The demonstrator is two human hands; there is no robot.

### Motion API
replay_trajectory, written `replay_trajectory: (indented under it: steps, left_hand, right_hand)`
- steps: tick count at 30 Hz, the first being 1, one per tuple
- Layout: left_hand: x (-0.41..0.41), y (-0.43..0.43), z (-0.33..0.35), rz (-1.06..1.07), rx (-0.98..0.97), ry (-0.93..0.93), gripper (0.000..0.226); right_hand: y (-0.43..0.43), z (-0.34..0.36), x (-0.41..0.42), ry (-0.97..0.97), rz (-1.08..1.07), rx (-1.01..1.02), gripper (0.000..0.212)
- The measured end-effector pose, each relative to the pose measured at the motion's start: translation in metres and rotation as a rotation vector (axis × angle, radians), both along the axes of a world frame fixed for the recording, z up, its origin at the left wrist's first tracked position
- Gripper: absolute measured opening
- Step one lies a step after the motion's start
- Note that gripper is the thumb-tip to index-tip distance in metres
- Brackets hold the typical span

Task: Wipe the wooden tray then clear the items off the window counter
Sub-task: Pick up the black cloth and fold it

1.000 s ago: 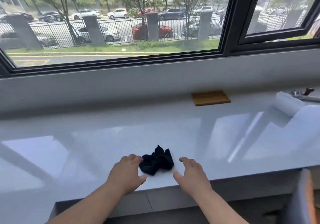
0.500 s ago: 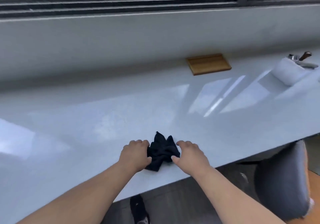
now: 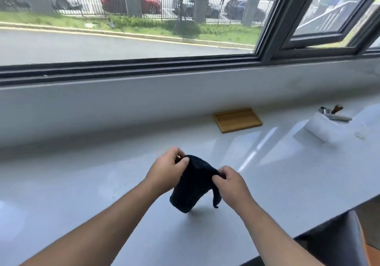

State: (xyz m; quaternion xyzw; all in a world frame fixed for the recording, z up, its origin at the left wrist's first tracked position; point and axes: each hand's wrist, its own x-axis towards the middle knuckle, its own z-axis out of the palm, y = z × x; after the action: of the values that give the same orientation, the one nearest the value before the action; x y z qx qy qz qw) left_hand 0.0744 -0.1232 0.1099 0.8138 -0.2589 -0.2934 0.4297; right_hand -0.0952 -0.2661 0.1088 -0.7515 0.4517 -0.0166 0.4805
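A dark cloth (image 3: 190, 185) hangs between my two hands, lifted off the white window counter (image 3: 92, 183). My left hand (image 3: 166, 170) pinches its upper left corner. My right hand (image 3: 231, 185) pinches the upper right edge, and a loose tail of cloth dangles beside it. The small wooden tray (image 3: 238, 120) lies flat at the back of the counter near the wall, beyond my hands and a little to the right, with nothing on it.
A white roll (image 3: 320, 127) lies on the counter at the right, with metal tools (image 3: 333, 113) behind it. A small clear object (image 3: 358, 135) sits further right. A grey chair back (image 3: 337, 243) stands under the counter edge at lower right. The window runs along the back.
Both hands closed on the crumpled cloth and raised it off the counter, so it now hangs spread between them. The camera tilted up to show the window again.
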Motion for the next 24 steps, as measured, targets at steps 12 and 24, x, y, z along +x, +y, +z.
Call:
replay_trajectory:
  steps: [12,24]
  left_hand:
    - [0.036,-0.021,0.123,0.115,-0.009,-0.28,0.01]
    - [-0.02,-0.081,0.23,0.172,-0.471,-0.007,0.011]
  right_hand:
    - [-0.096,0.118,0.064,-0.381,0.179,-0.142,0.018]
    - [-0.091,0.098,0.086,-0.427,0.194,0.305,0.087]
